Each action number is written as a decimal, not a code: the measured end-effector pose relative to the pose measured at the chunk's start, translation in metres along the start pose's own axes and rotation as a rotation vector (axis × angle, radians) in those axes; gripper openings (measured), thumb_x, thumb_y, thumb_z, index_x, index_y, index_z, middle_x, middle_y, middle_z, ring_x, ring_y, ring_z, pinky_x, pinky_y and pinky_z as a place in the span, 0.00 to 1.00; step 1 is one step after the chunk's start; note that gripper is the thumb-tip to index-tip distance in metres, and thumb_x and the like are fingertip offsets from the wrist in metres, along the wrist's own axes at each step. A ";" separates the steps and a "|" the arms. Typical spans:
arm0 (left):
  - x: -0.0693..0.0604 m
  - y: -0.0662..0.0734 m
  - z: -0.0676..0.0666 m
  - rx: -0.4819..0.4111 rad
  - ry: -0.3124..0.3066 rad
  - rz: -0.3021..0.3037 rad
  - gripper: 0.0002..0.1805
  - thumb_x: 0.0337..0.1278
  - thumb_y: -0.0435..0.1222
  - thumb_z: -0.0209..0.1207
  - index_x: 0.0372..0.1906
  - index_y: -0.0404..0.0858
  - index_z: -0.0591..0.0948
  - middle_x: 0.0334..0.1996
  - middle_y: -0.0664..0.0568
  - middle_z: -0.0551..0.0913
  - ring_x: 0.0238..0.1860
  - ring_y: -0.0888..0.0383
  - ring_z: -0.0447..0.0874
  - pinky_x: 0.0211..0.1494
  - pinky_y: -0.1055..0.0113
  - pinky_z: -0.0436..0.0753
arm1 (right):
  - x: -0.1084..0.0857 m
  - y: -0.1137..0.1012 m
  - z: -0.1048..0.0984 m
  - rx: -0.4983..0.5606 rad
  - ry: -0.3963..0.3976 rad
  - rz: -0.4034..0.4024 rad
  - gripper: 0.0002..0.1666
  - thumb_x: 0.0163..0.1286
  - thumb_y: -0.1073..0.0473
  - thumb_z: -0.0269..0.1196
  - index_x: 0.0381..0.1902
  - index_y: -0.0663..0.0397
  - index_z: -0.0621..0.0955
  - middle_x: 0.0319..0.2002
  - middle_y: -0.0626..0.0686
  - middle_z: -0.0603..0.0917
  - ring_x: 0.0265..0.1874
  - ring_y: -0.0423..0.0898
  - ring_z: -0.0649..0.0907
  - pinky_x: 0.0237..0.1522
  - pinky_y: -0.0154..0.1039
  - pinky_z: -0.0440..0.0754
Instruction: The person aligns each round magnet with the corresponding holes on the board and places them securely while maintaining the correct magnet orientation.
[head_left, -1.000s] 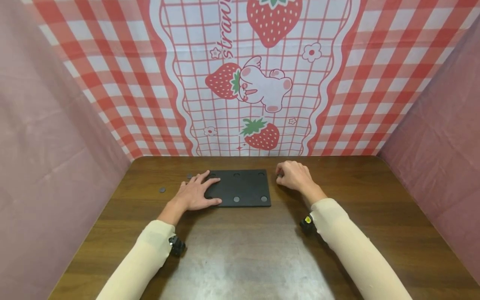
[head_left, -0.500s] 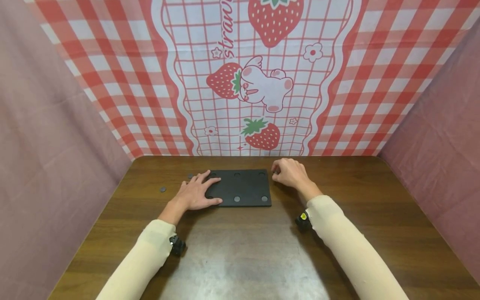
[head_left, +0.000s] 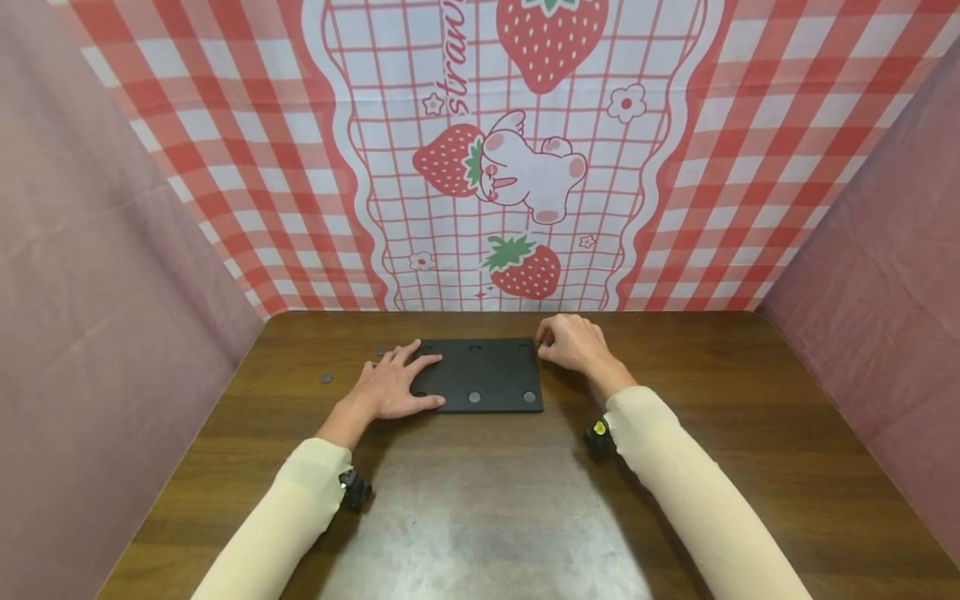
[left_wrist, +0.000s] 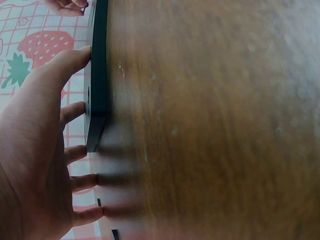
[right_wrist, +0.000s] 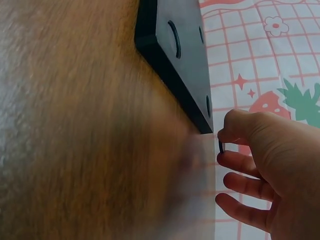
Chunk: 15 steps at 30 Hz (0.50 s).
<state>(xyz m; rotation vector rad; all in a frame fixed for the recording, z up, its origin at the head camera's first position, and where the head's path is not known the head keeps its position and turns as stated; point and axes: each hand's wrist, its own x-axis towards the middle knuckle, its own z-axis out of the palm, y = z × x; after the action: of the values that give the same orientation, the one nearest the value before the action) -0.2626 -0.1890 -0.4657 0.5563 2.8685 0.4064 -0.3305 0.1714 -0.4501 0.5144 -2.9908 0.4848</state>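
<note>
A flat black board [head_left: 487,373] with round recesses lies on the table. Grey discs sit in its near middle recess [head_left: 474,397] and its near right recess [head_left: 529,397]. My left hand [head_left: 386,389] is spread over the board's left end, thumb and fingertips touching it, while other fingers reach past its edge. Between thumb and index finger, my right hand [head_left: 573,342] pinches a small dark disc [right_wrist: 221,145], just beyond the board's far right corner. The near left recess is mostly hidden by my left thumb.
Two loose dark discs lie left of the board: one disc [head_left: 326,378] farther out, another disc [head_left: 381,352] beside my left fingers. A checked strawberry cloth [head_left: 517,167] hangs behind the wooden table [head_left: 480,500]. Pink curtains [head_left: 877,250] stand at both sides.
My right hand has moved left with the pinched disc, from right of the board to its far right corner. My left hand has stayed in place on the board.
</note>
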 end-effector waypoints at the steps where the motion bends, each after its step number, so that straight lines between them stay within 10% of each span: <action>1: 0.000 0.000 0.000 0.001 0.000 0.001 0.47 0.73 0.67 0.63 0.90 0.57 0.65 0.94 0.41 0.52 0.90 0.27 0.58 0.82 0.17 0.63 | 0.000 -0.001 0.000 0.003 -0.002 0.000 0.11 0.68 0.55 0.75 0.47 0.48 0.93 0.42 0.51 0.96 0.43 0.54 0.92 0.47 0.59 0.89; 15: 0.001 0.000 0.001 0.009 0.006 -0.003 0.47 0.73 0.67 0.63 0.90 0.57 0.66 0.94 0.41 0.53 0.90 0.28 0.59 0.80 0.18 0.65 | 0.008 -0.011 0.003 0.015 -0.023 -0.008 0.14 0.69 0.55 0.74 0.50 0.50 0.94 0.45 0.52 0.96 0.47 0.56 0.93 0.52 0.61 0.89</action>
<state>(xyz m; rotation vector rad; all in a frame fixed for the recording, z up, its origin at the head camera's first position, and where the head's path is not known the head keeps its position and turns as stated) -0.2634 -0.1889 -0.4664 0.5527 2.8781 0.3962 -0.3344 0.1580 -0.4487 0.5366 -3.0081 0.5037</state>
